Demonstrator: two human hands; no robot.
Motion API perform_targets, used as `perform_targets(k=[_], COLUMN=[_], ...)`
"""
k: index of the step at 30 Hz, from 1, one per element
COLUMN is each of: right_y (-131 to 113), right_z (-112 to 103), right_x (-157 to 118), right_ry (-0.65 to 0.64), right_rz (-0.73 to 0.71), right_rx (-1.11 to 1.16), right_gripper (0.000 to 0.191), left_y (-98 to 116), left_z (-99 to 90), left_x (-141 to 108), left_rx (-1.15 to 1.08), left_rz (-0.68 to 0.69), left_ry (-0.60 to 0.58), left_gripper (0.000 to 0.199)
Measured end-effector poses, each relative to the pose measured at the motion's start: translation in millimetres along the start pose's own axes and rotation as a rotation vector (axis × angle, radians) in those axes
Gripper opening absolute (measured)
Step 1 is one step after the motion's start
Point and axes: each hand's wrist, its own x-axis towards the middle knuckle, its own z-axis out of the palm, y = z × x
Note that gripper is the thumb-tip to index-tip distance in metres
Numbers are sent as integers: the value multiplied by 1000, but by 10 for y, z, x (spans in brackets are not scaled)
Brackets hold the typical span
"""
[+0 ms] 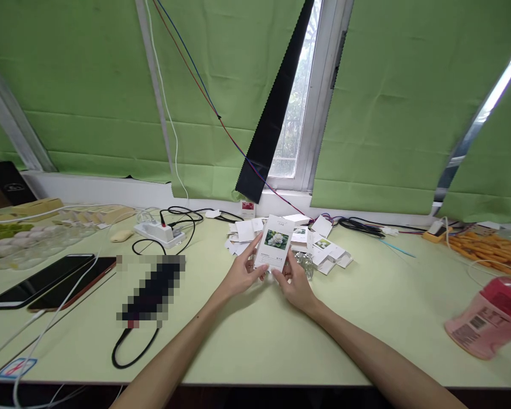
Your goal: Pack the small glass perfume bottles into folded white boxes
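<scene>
Both of my hands hold one small white box (273, 244), upright and tilted a little, its face turned toward me. A white flower with green leaves is printed on it, with lines of text below. My left hand (244, 271) grips the lower left edge, thumb on the front. On the lower right edge, my right hand (297, 282) pinches it the same way. Fingers behind the box are partly hidden. Just beyond lies a heap of similar white boxes (323, 250), some with flower pictures. Something clear and shiny (305, 264) sits beside my right hand.
Left are a white power strip (159, 233) with black cables, phones (42, 278), a pixelated dark object (153, 289) and egg trays (34, 244). Right stand a pink container (489, 318) and orange sticks (485, 250). Coiled black cable (361, 227) runs along the wall.
</scene>
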Motion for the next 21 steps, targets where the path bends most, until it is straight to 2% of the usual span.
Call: perform_targets(k=[8,21], right_y=[6,2], right_z=[-1,-12], right_x=[0,-9], right_ry=[-6,-9], right_rz=[-6,-4], right_rx=[11,10], right_gripper=[54,56], left_y=[10,6], left_z=[0,-3], left_x=[-5,-5], left_rx=[25,21], left_rz=[7,4], left_ry=[8,8], left_gripper=[84,84])
